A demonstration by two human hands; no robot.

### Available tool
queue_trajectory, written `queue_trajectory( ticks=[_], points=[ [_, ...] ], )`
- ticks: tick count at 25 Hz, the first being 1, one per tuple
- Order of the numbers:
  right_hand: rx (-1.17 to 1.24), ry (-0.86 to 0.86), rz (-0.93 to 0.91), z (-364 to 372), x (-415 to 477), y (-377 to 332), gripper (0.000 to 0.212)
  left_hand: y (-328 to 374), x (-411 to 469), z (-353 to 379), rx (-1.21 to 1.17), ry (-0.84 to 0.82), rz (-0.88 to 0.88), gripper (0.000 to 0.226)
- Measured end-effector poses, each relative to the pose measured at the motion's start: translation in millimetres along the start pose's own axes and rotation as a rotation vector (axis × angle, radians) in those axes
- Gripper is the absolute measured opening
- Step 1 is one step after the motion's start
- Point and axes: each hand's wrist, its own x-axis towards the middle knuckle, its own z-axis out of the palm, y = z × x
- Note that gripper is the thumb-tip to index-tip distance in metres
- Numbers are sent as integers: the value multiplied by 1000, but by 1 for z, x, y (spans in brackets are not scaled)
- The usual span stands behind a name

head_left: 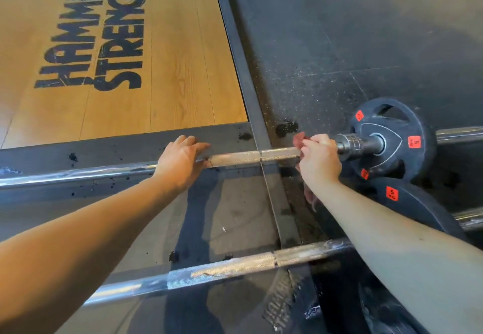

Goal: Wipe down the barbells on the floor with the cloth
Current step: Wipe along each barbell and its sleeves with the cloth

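The nearer barbell lies across the floor closest to the person. Both forearms pass above it, neither hand touches it, and its black plate with a red 5 kg label sits at the right, partly behind the right forearm. Just past it lies the farther barbell, roughly parallel, and both hands are on this one. The left hand rests on top of the shaft where smooth chrome meets the knurling. Its fingers are loosely straight and slightly apart, reaching over the bar rather than wrapping it. The right hand is curled round the shaft with the red cloth bunched inside its grip. Folds of cloth show above the knuckles and a tail hangs below the wrist. That hand sits at the right end of the knurling, just beside the steel collar and the upright 5 kg plate beyond it. Between the hands the knurled stretch is bare, and there the bar crosses the dark metal frame. Farther off, the frame borders the wooden platform lettered HAMMER STRENGTH on the left, with speckled rubber flooring open to the right.
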Motion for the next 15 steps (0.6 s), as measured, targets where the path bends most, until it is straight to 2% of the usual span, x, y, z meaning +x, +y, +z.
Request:
queue_trajectory(
  ticks=[2,4,8,11,13,15],
  points=[
    [-115,49,33,6,-3,-9,24,-15,-10,-7,-1,53,-72,39],
    [-198,24,-59,28,-18,-40,29,-25,-19,-11,-22,63,-132,37],
    [-118,-52,-291,64,-47,-91,29,-33,-24,-15,-2,21,-124,23],
    [-24,-238,-415,53,-27,-67,29,-40,-24,-14,-21,25,-158,19],
    [9,-243,-412,34,-8,-36,30,-37,-20,-12,-29,29,-142,19],
    [98,-216,-333,30,-3,-22,23,-30,-16,-9,-52,34,-117,17]
  ],
)
